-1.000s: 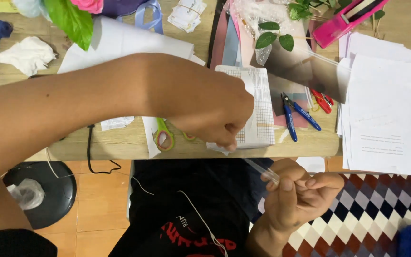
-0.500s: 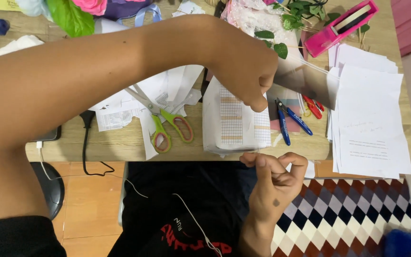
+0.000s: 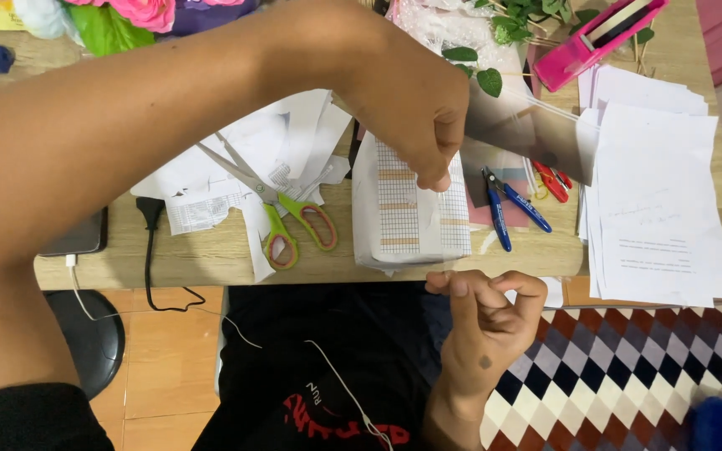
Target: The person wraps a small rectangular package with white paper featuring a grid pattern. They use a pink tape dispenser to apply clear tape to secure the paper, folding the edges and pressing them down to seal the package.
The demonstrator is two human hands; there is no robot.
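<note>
Hands over a cluttered wooden table (image 3: 211,259). My left hand (image 3: 415,108) reaches across, fingertips pinched shut on the top of a white paper-wrapped block with a grid-printed sheet (image 3: 411,213), pressing the wrap flat. My right hand (image 3: 482,321) hovers just below the block, fingers curled; whether it grips anything I cannot tell. Green-handled scissors (image 3: 282,221) lie left of the block.

Both arms are showing bare, no sleeves, and the person is wearing black clothing with red and white print plus a thin white cord trailing down it.
</note>
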